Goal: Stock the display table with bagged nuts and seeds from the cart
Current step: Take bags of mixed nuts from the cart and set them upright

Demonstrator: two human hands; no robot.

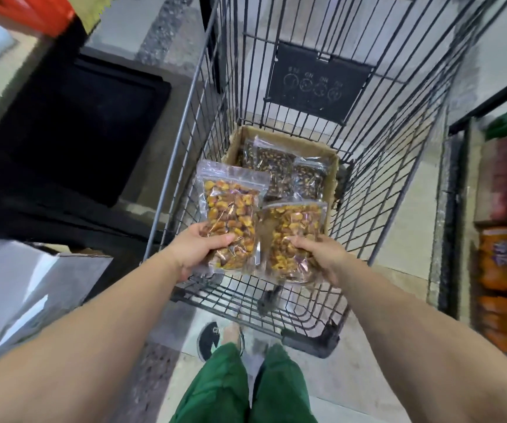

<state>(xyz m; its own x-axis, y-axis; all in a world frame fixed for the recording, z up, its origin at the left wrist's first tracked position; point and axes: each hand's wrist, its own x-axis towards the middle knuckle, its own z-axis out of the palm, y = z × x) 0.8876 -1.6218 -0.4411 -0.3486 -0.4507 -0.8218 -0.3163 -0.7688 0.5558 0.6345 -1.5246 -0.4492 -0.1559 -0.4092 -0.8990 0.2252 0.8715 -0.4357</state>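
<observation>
Slippage is the worry I'd have, standing here. On the left, the left hand is curled round the lower end of a clear bag of yellow-orange nuts, thumb across the front, so the tall upper part and its zip seal stand free above the grip; the glossy film could slide or flop if the arm swings toward the display, and the table itself I cannot pick out in this view. Just to its right, the right hand pinches the lower part of a second orange bag, fingers closed on the film, held over the wire cart. A loose pinch there would drop the bag back into the basket or snag it on the wires. Farther off in the cart sits a cardboard box with dark seed bags, not yet unloaded.
</observation>
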